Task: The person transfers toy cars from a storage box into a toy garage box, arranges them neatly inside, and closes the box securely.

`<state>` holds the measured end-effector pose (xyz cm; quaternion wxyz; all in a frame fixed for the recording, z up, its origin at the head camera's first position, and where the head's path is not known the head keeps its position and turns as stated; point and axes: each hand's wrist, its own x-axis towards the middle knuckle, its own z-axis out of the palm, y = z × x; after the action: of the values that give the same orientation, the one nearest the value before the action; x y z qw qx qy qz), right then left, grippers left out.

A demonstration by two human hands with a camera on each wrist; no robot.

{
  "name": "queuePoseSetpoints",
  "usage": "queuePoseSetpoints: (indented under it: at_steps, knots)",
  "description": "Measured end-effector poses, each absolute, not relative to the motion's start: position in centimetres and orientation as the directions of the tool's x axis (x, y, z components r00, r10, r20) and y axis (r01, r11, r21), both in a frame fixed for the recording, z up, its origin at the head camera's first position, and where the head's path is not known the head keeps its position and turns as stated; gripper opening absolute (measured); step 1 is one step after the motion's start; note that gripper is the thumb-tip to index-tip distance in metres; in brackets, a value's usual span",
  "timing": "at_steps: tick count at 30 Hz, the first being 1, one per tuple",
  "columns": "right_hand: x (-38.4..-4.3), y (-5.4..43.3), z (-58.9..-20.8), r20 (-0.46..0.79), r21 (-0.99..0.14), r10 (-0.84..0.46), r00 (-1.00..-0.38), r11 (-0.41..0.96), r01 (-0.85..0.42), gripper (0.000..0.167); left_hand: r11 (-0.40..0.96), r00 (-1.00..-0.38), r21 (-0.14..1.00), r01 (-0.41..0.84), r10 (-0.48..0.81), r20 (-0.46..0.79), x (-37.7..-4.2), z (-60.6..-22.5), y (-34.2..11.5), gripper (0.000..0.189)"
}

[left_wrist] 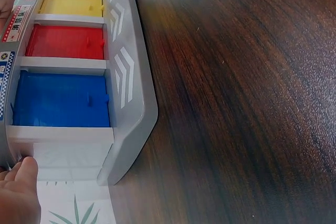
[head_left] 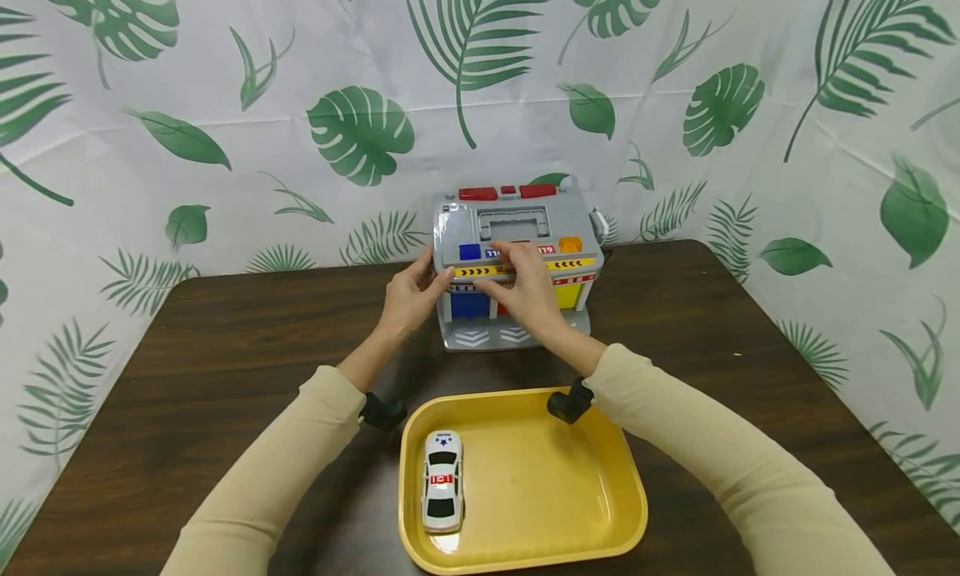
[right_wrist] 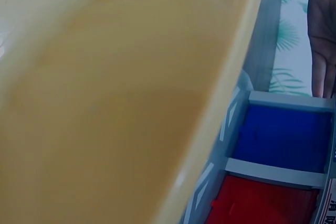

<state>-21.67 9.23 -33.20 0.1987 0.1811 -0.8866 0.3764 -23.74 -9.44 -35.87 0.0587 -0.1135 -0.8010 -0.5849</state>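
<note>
A grey toy garage (head_left: 588, 226) with blue (left_wrist: 60, 100), red (left_wrist: 65, 42) and yellow doors stands at the back of the table. My left hand (head_left: 408, 297) holds its left front corner, with the thumb at the roof's front edge and the fingers along the side wall. Over the middle of the roof's front is my right hand (head_left: 528, 297). Its thumb and forefinger are spread apart, with their tips at the roof and its front edge; exact contact is hard to see. In the left wrist view, all the doors look closed.
A yellow tray (head_left: 525, 476) lies nearer on the dark wooden table (head_left: 315, 326), below my wrists. Inside its left end sits a white toy car (head_left: 442, 503). A leaf-patterned cloth (head_left: 285, 167) hangs close behind the garage.
</note>
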Motion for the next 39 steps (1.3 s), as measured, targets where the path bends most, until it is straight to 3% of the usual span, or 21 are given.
queuePoseSetpoints:
  at_steps: [9,39]
  knots:
    - [-22.1,8.9,-33.7,0.511,-0.524,-0.175,-0.841,0.712,-0.467,0.057,0.291,-0.966,0.922,0.257,0.103,0.237,-23.9,-36.2,-9.4,0.063]
    - [-22.2,7.8,-34.3,0.553,-0.467,-0.127,-0.824,0.772,-0.432,0.054,0.29,-0.969,0.926,0.241,0.121,0.214,-23.5,-35.6,-9.5,0.063]
